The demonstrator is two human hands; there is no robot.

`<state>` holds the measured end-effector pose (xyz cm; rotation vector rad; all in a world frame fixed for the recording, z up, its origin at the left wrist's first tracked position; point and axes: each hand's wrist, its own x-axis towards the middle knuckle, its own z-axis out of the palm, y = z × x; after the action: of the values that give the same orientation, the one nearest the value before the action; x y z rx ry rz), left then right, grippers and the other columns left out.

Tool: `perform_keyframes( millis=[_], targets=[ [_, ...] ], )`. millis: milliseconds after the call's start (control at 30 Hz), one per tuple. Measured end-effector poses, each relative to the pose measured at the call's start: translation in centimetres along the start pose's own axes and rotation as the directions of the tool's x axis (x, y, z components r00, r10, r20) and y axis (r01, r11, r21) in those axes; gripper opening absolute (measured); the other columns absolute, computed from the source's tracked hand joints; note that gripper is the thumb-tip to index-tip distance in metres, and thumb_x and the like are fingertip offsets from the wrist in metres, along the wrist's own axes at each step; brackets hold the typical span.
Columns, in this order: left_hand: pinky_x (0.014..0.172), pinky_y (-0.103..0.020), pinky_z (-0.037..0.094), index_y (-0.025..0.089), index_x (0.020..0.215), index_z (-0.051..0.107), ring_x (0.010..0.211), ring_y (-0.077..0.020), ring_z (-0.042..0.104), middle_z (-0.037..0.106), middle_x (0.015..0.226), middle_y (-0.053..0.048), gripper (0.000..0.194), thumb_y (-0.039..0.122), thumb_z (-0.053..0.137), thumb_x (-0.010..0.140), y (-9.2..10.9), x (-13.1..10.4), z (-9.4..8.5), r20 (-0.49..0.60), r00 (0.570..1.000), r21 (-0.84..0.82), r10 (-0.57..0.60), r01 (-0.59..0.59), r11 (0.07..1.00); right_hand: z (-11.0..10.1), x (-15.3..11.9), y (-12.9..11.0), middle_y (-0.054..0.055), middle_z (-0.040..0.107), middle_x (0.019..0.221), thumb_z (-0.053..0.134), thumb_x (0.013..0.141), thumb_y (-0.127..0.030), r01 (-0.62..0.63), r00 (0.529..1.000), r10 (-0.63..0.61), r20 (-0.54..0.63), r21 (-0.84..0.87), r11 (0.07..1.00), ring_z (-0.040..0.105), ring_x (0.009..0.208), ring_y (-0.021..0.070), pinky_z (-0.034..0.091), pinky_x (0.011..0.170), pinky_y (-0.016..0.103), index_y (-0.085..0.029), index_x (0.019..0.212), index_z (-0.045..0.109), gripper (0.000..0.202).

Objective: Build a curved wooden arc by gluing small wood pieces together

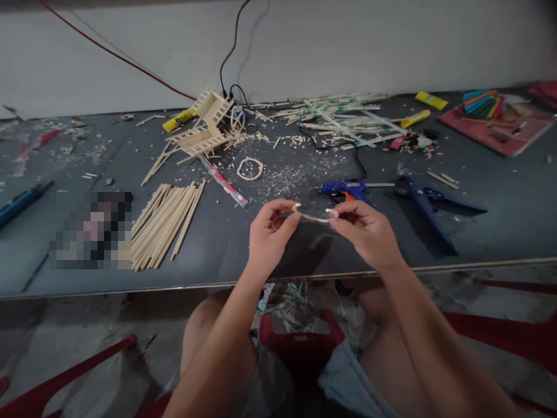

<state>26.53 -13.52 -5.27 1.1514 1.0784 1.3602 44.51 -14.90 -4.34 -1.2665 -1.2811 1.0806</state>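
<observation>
A thin, curved wooden piece [315,218] is stretched between my hands above the front part of the dark table. My left hand [274,228] pinches its left end, and my right hand [363,229] pinches the right end. Short pale ends stick up at the fingertips of both hands. Just behind my right hand lies a blue glue gun [343,188] with an orange trigger. A small ring of wooden bits [250,169] rests on the table, behind and to the left of my hands.
Loose wooden sticks [163,229] lie at left, near a blurred-out object [96,229]. A stick-built model [204,130] stands at back left. Packaged sticks [343,119] lie behind. Blue cutters [430,212] are at right. Black cables run down the wall [348,46].
</observation>
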Motion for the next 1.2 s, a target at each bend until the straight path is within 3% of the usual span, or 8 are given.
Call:
perform_keyframes(
  millis=[200, 467, 900, 1200],
  targets=[
    [0.071, -0.025, 0.051, 0.018, 0.089, 0.064, 0.072, -0.0101, 0.060, 0.067, 0.082, -0.001, 0.018, 0.027, 0.071, 0.075, 0.13, -0.01, 0.17, -0.051, 0.998, 0.033, -0.035, 0.036, 0.999, -0.03, -0.04, 0.21, 0.002, 0.067, 0.084, 0.071, 0.075, -0.032, -0.029, 1.000, 0.029, 0.009, 0.025, 0.999, 0.063, 0.076, 0.0166, 0.052, 0.073, 0.033, -0.024, 0.083, 0.064, 0.013],
    [0.078, -0.027, 0.052, 0.018, 0.087, 0.065, 0.079, -0.0117, 0.063, 0.069, 0.086, -0.002, 0.016, 0.026, 0.071, 0.074, 0.31, -0.13, 0.31, -0.077, 0.997, 0.007, -0.023, 0.023, 1.000, -0.06, 0.00, -0.14, 0.002, 0.067, 0.085, 0.070, 0.076, -0.028, 0.041, 0.999, -0.041, 0.010, -0.007, 0.999, 0.062, 0.078, 0.0162, 0.052, 0.074, 0.031, -0.024, 0.081, 0.065, 0.008],
    [0.082, -0.026, 0.054, 0.017, 0.087, 0.066, 0.088, -0.0130, 0.067, 0.071, 0.095, -0.005, 0.014, 0.019, 0.071, 0.075, -0.10, -0.12, 0.23, -0.050, 0.993, 0.007, 0.103, -0.103, 0.995, 0.10, 0.16, 0.32, 0.001, 0.065, 0.085, 0.071, 0.075, -0.023, 0.155, 0.988, -0.155, -0.019, -0.001, 0.988, 0.061, 0.077, 0.0136, 0.051, 0.071, 0.027, -0.022, 0.082, 0.067, 0.008],
    [0.075, -0.023, 0.055, 0.018, 0.097, 0.064, 0.084, -0.0117, 0.066, 0.069, 0.093, -0.004, 0.022, 0.019, 0.070, 0.076, -0.35, -0.16, -0.20, -0.003, 0.983, 0.153, 0.185, -0.182, 0.971, 0.41, 0.34, 0.38, 0.000, 0.068, 0.082, 0.072, 0.073, -0.020, 0.105, 0.992, -0.102, -0.074, 0.040, 0.994, 0.062, 0.074, 0.0123, 0.052, 0.069, 0.026, -0.023, 0.079, 0.067, 0.008]
  ],
)
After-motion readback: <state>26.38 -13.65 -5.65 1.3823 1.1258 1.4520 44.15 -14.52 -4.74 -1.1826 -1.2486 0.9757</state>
